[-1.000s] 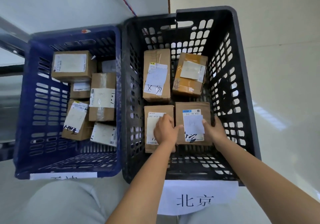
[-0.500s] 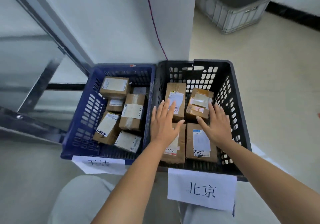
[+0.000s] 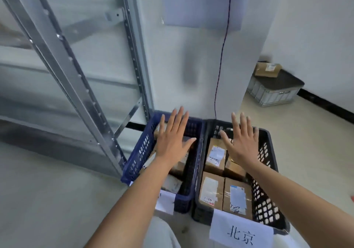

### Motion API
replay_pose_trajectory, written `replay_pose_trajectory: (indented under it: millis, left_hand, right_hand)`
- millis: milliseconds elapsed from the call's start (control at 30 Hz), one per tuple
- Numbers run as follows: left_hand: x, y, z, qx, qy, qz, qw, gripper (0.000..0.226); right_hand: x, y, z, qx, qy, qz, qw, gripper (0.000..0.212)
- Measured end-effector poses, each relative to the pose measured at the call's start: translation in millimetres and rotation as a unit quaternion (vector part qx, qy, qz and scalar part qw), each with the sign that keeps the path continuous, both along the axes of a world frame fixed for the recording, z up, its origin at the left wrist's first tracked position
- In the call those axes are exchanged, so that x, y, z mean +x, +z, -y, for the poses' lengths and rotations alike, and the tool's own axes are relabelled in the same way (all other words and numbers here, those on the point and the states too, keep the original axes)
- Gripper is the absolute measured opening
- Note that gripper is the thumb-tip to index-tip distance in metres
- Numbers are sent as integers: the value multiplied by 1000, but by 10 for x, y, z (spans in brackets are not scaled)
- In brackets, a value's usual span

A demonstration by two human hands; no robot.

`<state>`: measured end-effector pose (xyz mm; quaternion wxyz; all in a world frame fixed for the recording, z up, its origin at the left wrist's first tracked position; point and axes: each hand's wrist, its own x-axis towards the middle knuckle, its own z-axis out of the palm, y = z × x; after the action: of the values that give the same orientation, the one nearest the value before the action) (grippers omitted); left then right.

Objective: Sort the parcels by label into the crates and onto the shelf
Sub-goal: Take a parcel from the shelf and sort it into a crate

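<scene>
Two crates stand side by side on the floor. The black crate [image 3: 268,205] on the right carries a paper sign [image 3: 241,234] and holds several brown parcels [image 3: 211,190]. The blue crate [image 3: 139,152] on the left also holds parcels, mostly hidden behind my left arm. My left hand [image 3: 173,139] hovers flat over the blue crate, fingers straight and spread, holding nothing. My right hand [image 3: 242,141] hovers the same way over the far end of the black crate. Neither hand touches a parcel.
A metal shelf frame [image 3: 76,71] rises at the left, close to the blue crate. A white pillar [image 3: 201,56] with a dark cord [image 3: 222,56] stands behind the crates. A grey lidded crate [image 3: 275,90] bearing a brown parcel [image 3: 267,69] sits at the far right wall.
Both hands let go of the front parcels in the black crate and lifted up with fingers spread. My left hand moved over the blue crate. The view tilted upward.
</scene>
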<state>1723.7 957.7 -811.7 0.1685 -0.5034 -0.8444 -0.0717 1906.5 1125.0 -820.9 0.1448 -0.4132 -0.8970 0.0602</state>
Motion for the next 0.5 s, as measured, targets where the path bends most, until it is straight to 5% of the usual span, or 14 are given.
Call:
replay_pose_trajectory:
  millis: [500]
  left_hand:
    - [222,3774,857,56,56,-39,996,80]
  right_hand:
    - [-19,3862,689,119,117,-33,985,76]
